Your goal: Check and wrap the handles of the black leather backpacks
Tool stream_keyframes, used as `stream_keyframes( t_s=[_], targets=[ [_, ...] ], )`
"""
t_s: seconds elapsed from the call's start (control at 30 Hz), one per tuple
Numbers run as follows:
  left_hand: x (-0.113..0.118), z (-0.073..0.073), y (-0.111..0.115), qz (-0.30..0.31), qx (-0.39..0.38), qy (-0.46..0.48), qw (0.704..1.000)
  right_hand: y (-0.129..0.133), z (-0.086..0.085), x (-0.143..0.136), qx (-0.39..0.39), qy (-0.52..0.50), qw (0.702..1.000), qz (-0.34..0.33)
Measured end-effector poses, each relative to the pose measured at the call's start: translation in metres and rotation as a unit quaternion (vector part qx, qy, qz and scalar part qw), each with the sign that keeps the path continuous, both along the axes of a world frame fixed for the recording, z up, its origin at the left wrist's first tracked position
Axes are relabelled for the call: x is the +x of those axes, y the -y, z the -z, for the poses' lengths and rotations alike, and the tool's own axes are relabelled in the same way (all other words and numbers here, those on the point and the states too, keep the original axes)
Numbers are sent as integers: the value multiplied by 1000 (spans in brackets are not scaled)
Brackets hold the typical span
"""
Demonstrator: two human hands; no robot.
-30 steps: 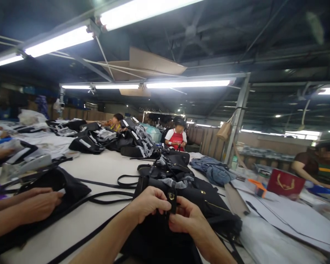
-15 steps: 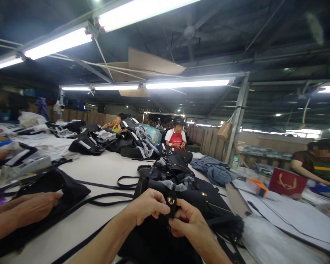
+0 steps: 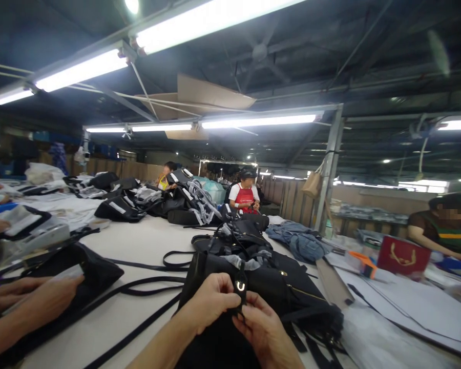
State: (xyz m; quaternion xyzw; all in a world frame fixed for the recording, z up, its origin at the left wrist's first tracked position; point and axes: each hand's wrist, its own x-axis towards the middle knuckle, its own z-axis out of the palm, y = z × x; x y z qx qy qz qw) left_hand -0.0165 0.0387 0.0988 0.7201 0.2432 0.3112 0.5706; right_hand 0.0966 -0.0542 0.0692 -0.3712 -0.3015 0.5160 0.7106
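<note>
From my remote seat I have the left hand (image 3: 215,302) pinching a black tab (image 3: 241,294) with a gold U-shaped emblem (image 3: 241,286), and the right hand (image 3: 263,323) closed on its lower end. The tab sits against a black bag (image 3: 203,269), near middle on the counter (image 3: 138,236). My worry is crowding: with both hands on so small a piece, a fingertip could slip or a nail could scratch the emblem (it catches the light, so marks would show). A loose strap (image 3: 134,332) trails to the near left; if snagged, it might tug the bag askew, though I cannot tell where it attaches.
</note>
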Motion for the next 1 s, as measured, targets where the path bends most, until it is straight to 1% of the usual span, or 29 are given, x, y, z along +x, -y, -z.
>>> stream_keyframes(
  t_s=[0.03,0.1,0.17,0.23,0.3,0.33,0.43,0.47,0.5,0.63,0.7,0.77,0.83,0.87,0.9,0.93,0.97,1.0],
  targets=[
    [1,1,1,-8,23,2,1000,0,0,0,-2,18,1000,23],
    [0,3,3,-14,63,7,998,-1,-1,0,-1,87,992,91],
    [-2,4,5,-8,88,11,996,-3,-1,-1,9,172,973,157],
    [-4,3,7,1,98,15,995,-5,-2,-2,15,224,956,188],
    [-5,3,11,2,102,19,995,-7,-3,-4,7,232,957,171],
    [-6,2,13,-12,112,18,993,-8,-3,-4,2,232,960,156],
    [-7,1,20,-102,189,8,977,-8,-8,-6,0,243,961,132],
    [-8,0,22,-126,216,7,968,-8,-9,-7,4,249,959,132],
    [-8,-1,24,-137,232,12,963,-7,-10,-7,9,258,957,132],
    [-6,-5,23,-126,225,45,965,-5,-11,-4,12,298,946,128],
    [-4,-8,22,-131,247,42,959,-4,-10,-2,9,318,939,128],
    [-8,-13,21,-129,273,31,953,-4,-9,0,8,327,936,130],
    [-21,-20,18,-125,292,-2,948,-4,-10,0,9,323,937,131],
    [-31,-23,15,-135,304,-37,942,-4,-11,0,11,317,939,129],
    [-44,-25,11,-159,321,-79,931,-3,-13,0,13,311,942,124],
    [-57,-27,7,-197,342,-125,910,-3,-14,0,15,305,945,117],
    [-70,-28,3,-251,365,-159,882,-2,-15,0,17,299,948,109],
    [-81,-28,0,-302,386,-172,854,-2,-16,-1,17,294,950,103]
  ],
)
